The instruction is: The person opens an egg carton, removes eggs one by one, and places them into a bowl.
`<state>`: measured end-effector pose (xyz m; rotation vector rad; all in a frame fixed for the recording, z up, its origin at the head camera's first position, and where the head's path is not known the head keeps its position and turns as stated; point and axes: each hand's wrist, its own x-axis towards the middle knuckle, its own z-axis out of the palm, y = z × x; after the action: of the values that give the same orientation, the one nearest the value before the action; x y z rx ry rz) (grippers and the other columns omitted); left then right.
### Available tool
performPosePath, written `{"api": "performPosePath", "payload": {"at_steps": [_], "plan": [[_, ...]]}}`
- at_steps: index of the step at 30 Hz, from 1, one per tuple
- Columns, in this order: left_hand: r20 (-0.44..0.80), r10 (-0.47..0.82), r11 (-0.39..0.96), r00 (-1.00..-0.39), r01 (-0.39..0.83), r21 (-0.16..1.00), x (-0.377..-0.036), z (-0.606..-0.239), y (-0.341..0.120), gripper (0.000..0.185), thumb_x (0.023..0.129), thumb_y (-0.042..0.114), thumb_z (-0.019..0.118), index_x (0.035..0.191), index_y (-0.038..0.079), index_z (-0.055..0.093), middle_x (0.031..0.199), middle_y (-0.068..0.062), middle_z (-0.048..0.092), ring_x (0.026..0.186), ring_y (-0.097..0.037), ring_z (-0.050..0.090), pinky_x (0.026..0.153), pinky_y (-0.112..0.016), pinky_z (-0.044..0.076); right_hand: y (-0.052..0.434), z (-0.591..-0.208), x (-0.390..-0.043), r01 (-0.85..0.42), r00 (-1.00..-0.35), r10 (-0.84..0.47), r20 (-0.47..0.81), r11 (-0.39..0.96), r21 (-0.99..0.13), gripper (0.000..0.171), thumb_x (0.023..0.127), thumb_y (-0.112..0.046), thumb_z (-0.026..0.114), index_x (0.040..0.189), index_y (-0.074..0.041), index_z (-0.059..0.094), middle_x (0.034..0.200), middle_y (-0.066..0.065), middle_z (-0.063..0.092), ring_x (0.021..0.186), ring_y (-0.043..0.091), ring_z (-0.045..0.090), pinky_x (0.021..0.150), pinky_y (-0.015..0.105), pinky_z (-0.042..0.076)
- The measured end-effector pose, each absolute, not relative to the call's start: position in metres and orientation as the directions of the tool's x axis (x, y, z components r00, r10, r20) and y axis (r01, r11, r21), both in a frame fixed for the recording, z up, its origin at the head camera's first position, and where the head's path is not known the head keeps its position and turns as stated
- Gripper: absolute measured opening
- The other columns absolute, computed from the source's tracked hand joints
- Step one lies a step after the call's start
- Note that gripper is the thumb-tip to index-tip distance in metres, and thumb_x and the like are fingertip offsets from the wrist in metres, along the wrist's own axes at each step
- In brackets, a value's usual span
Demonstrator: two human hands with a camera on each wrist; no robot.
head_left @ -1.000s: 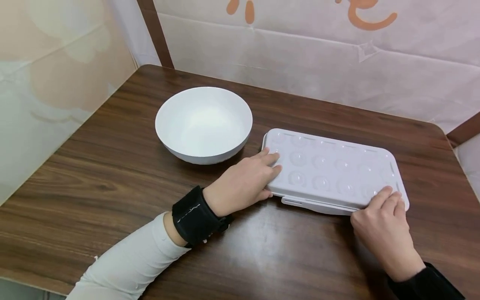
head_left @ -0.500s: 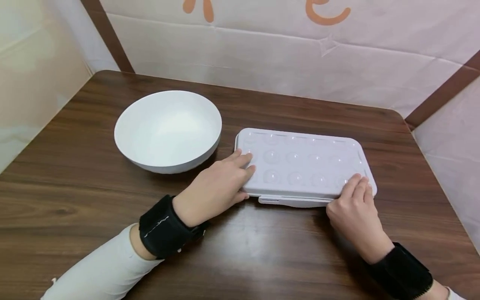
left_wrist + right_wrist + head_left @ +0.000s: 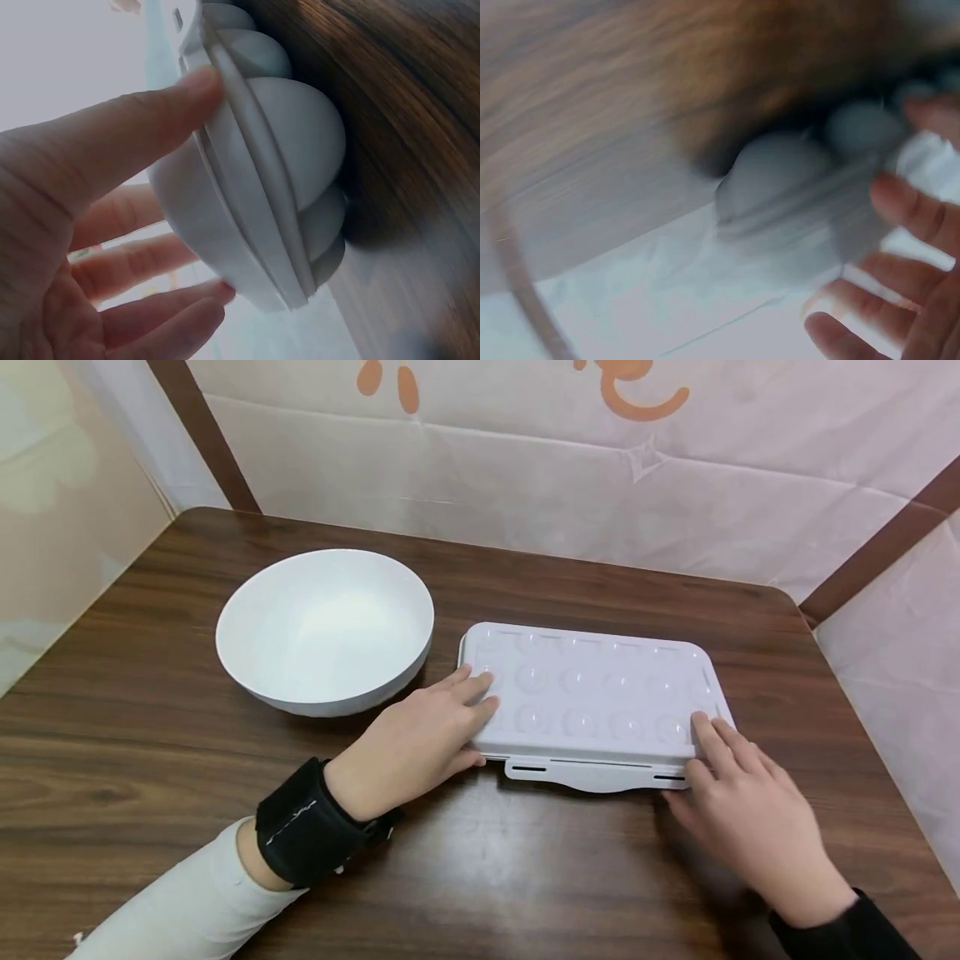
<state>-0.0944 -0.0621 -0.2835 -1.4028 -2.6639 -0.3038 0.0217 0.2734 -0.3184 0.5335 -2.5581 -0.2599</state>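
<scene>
At frame centre, your flat, open hands barely pin the egg box; uneven pressure could skid it into the bowl

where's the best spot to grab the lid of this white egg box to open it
Probably the front latch tab, taken from the near edge. It juts out past the dimpled lid toward the person, between the left hand and right hand, while the other edges look flush.

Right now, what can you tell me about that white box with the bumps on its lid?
The egg box is white moulded plastic, rectangular, with rounded corners and rows of domes on its closed lid. It lies flat on the wooden table, right of the bowl. The left hand rests on its left end; the right hand touches its near right corner.
</scene>
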Motion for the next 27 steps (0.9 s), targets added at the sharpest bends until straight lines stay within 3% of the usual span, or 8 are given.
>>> {"api": "performPosePath", "payload": {"at_steps": [5, 8, 10, 13, 16, 20, 24, 27], "plan": [[0.19, 0.807, 0.553, -0.559, 0.828, 0.085, -0.093, -0.285, -0.066, 0.057, 0.078, 0.027, 0.085, 0.125, 0.005, 0.062, 0.138, -0.018, 0.058, 0.129, -0.037, 0.057, 0.094, -0.037, 0.055, 0.299, -0.312, 0.027, -0.239, -0.85, -0.296, 0.435, 0.954, 0.181, 0.081, 0.098, -0.07, 0.013, 0.084, -0.003, 0.056, 0.13, 0.016, 0.063, 0.12, 0.043, 0.055, 0.051, 0.055, 0.049], [0.21, 0.802, 0.557, -0.559, 0.827, 0.078, -0.091, -0.286, -0.066, 0.074, 0.074, 0.027, 0.089, 0.137, 0.007, 0.056, 0.135, -0.014, 0.058, 0.12, -0.032, 0.057, 0.086, -0.032, 0.057, 0.311, -0.312, 0.03, -0.203, -0.881, -0.241, 0.406, 0.97, 0.135, 0.08, 0.094, -0.071, 0.013, 0.093, -0.003, 0.055, 0.113, 0.016, 0.067, 0.107, 0.042, 0.059, 0.044, 0.046, 0.045], [0.217, 0.795, 0.566, -0.566, 0.821, 0.068, -0.089, -0.287, -0.066, 0.08, 0.072, 0.024, 0.09, 0.14, 0.007, 0.053, 0.128, -0.012, 0.057, 0.11, -0.028, 0.057, 0.08, -0.03, 0.057, 0.316, -0.312, 0.032, -0.185, -0.915, -0.202, 0.35, 0.979, 0.084, 0.065, 0.092, -0.068, 0.037, 0.097, -0.006, 0.055, 0.093, 0.012, 0.068, 0.086, 0.034, 0.062, 0.041, 0.036, 0.04], [0.215, 0.79, 0.58, -0.574, 0.814, 0.044, -0.088, -0.287, -0.066, 0.07, 0.07, 0.02, 0.091, 0.129, 0.007, 0.058, 0.114, -0.01, 0.058, 0.094, -0.024, 0.056, 0.074, -0.028, 0.055, 0.32, -0.311, 0.033, -0.157, -0.952, -0.154, 0.264, 0.988, 0.01, 0.043, 0.08, -0.046, 0.075, 0.097, -0.013, 0.054, 0.073, -0.002, 0.06, 0.066, 0.015, 0.055, 0.044, 0.027, 0.034], [0.215, 0.795, 0.578, -0.568, 0.816, 0.021, -0.088, -0.286, -0.066, 0.051, 0.069, 0.018, 0.091, 0.109, 0.008, 0.061, 0.103, -0.008, 0.06, 0.084, -0.021, 0.056, 0.071, -0.028, 0.053, 0.32, -0.306, 0.03, -0.143, -0.971, -0.137, 0.198, 0.99, -0.016, 0.049, 0.064, -0.022, 0.089, 0.097, -0.019, 0.053, 0.073, -0.01, 0.057, 0.062, 0.005, 0.049, 0.048, 0.023, 0.033], [0.192, 0.796, 0.575, -0.574, 0.816, 0.055, -0.088, -0.279, -0.069, 0.04, 0.071, 0.014, 0.088, 0.096, 0.008, 0.057, 0.088, -0.003, 0.058, 0.076, -0.017, 0.054, 0.063, -0.026, 0.049, 0.32, -0.296, 0.021, -0.165, -0.981, -0.161, 0.104, 0.986, -0.023, 0.048, 0.068, -0.024, 0.088, 0.101, -0.023, 0.053, 0.083, -0.012, 0.064, 0.067, 0.004, 0.052, 0.051, 0.023, 0.036], [0.178, 0.784, 0.569, -0.594, 0.803, 0.177, -0.093, -0.263, -0.07, 0.039, 0.078, 0.008, 0.08, 0.096, 0.009, 0.046, 0.072, 0.004, 0.05, 0.059, -0.008, 0.047, 0.05, -0.02, 0.038, 0.322, -0.282, 0.008, -0.143, -0.989, -0.145, -0.025, 0.987, -0.076, 0.044, 0.076, -0.026, 0.084, 0.108, -0.023, 0.055, 0.091, -0.01, 0.07, 0.07, 0.003, 0.055, 0.056, 0.025, 0.039], [0.161, 0.774, 0.569, -0.613, 0.784, 0.249, -0.098, -0.252, -0.066, 0.041, 0.078, 0.007, 0.08, 0.094, 0.011, 0.042, 0.065, 0.006, 0.049, 0.053, -0.007, 0.043, 0.048, -0.02, 0.035, 0.325, -0.273, -0.002, -0.096, -0.989, -0.11, -0.101, 0.987, -0.132, 0.038, 0.083, -0.025, 0.079, 0.113, -0.021, 0.057, 0.093, -0.008, 0.073, 0.067, 0.001, 0.053, 0.058, 0.025, 0.039]]}}
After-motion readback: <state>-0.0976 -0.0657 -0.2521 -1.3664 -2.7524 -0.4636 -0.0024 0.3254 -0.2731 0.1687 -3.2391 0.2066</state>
